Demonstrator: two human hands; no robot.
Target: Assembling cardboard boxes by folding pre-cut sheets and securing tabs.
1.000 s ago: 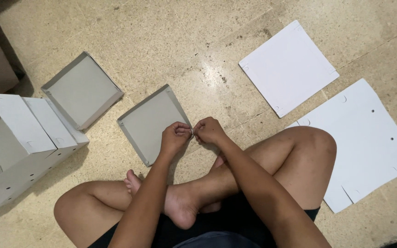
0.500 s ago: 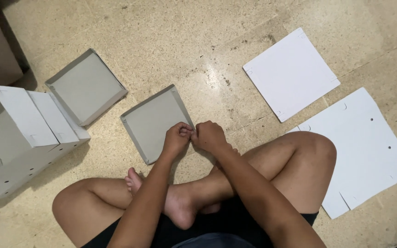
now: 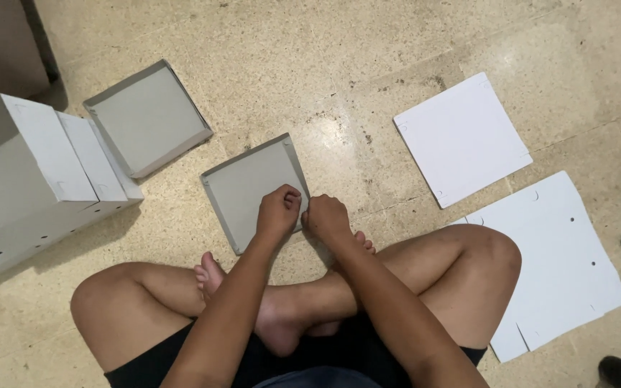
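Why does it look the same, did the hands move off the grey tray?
No. Both hands stay pinched at the grey tray's near right corner, as before.

Speckled floor [image 3: 339,65] w/ 2 grey trays [image 3: 249,190], white sheets [image 3: 461,140], folded box [image 3: 30,179].

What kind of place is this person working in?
Probably an indoor room, used for folding cardboard boxes: a speckled stone floor, folded grey trays, flat white sheets, and the person sits cross-legged on the floor.
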